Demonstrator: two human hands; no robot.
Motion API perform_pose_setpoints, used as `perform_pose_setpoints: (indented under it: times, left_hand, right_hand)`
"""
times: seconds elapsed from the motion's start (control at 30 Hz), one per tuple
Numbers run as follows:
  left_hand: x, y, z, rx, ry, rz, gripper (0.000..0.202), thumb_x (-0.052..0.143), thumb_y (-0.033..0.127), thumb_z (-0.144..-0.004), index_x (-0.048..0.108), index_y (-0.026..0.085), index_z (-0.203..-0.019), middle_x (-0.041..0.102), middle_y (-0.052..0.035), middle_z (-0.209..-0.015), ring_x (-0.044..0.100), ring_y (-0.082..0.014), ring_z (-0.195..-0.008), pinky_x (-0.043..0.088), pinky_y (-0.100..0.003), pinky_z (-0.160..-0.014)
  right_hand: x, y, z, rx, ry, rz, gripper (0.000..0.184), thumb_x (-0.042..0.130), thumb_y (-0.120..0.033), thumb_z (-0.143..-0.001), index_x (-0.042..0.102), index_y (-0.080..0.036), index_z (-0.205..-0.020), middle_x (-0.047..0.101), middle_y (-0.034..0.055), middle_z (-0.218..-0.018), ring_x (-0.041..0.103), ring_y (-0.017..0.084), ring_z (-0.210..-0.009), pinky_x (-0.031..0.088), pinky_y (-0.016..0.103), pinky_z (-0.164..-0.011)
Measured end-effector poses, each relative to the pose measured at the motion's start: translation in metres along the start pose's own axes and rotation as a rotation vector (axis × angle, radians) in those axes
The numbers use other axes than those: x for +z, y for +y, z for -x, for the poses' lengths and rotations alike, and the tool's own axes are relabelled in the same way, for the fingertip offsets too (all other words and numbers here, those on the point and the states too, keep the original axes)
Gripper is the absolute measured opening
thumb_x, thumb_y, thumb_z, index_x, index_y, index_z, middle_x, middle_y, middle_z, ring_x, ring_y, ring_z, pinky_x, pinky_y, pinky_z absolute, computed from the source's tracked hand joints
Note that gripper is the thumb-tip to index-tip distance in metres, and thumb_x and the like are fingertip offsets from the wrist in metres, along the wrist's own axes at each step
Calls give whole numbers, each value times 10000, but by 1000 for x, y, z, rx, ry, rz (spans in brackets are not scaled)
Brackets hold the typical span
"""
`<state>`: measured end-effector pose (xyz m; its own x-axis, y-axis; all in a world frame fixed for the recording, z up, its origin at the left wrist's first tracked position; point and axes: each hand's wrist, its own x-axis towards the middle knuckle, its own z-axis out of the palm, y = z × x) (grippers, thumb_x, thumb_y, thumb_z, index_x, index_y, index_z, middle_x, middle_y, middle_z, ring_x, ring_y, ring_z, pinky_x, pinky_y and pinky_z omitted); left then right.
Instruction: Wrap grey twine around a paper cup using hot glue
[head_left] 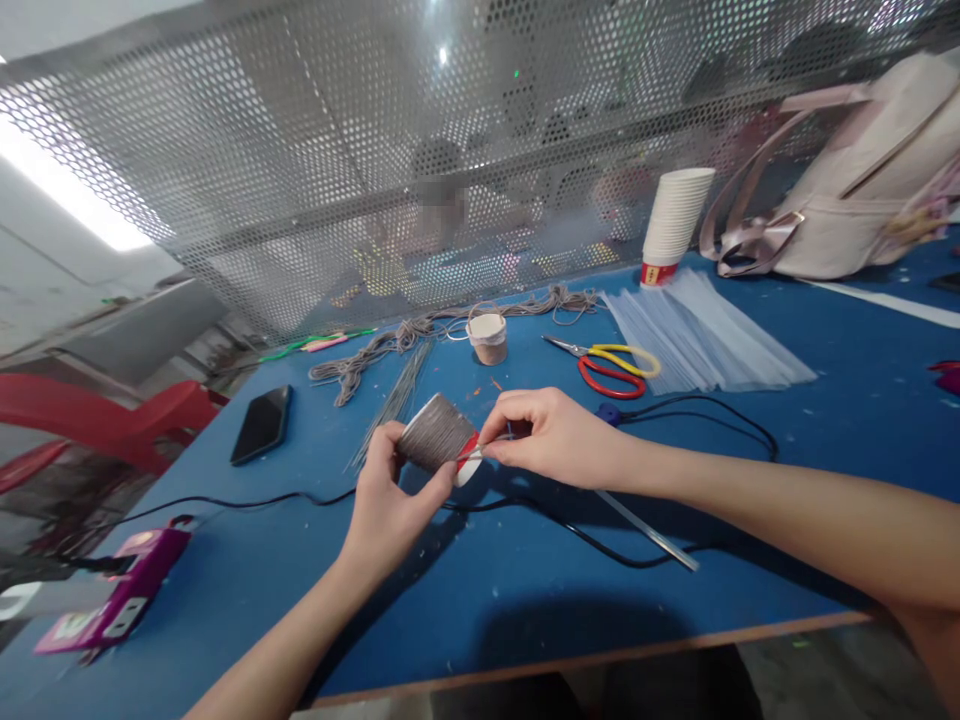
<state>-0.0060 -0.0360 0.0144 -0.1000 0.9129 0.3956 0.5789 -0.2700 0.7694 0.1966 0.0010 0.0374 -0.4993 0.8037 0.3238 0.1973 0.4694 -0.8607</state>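
The left forearm (292,635) crosses the lower left and the right forearm (787,510) spans in from the right side, both above the blue counter (420,620). A clear stick (652,535) slants out from beneath the right wrist toward the near edge; I cannot tell whether it is held or lying down. A black cable (555,517) runs across just below the hands.

Between the hands, touched by the left, sits a cord-wrapped cup (436,432). Its long axis is tilted: a pale-edged end points up and left, while the red band and white end slope down toward the right hand (562,440). The left hand (390,500) grasps the cup around its body, thumb tip beside the red band. The right thumb and fingertips are pinched together at that same end; what they grip is too small to make out.

Just beyond lie the scissors (589,353) and a small brown cup (491,347), then loose grey cord (397,340) along the perforated screen (322,180).
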Motion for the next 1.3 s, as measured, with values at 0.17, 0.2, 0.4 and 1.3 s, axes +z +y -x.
perform_pose_setpoints:
  times: [0.17,0.2,0.4,1.3]
  left_hand:
    - [0,-3,0,12,2,10,292,671,330,-652,467,212,-824,470,23,-783,470,-136,-716,405,-272,-662]
    - [0,-3,0,17,2,13,290,669,331,-654,466,212,-823,469,23,-783,469,-136,-716,404,-273,-662]
    - [1,-3,0,52,-1,13,275,660,323,-670,460,209,-822,461,21,-787,461,-135,-720,406,-274,-663]
    - [0,-4,-1,47,-1,0,275,663,332,-677,462,212,-822,480,14,-803,482,-142,-737,414,-280,-673]
  right_hand:
    - [-1,-4,-2,61,-50,48,111,622,-113,-812,701,-136,-737,624,-7,-709,523,91,-657,368,220,-627]
    - [-2,-4,-2,72,-63,69,130,607,-135,-831,697,-136,-738,618,-7,-698,511,89,-642,356,223,-618]
    - [-2,-3,-2,126,-123,160,340,503,-293,-932,628,-149,-652,544,-20,-593,466,101,-594,306,246,-613]
    - [-2,-2,1,105,-71,201,252,570,-284,-897,648,-143,-702,568,-17,-636,447,86,-595,292,233,-568]
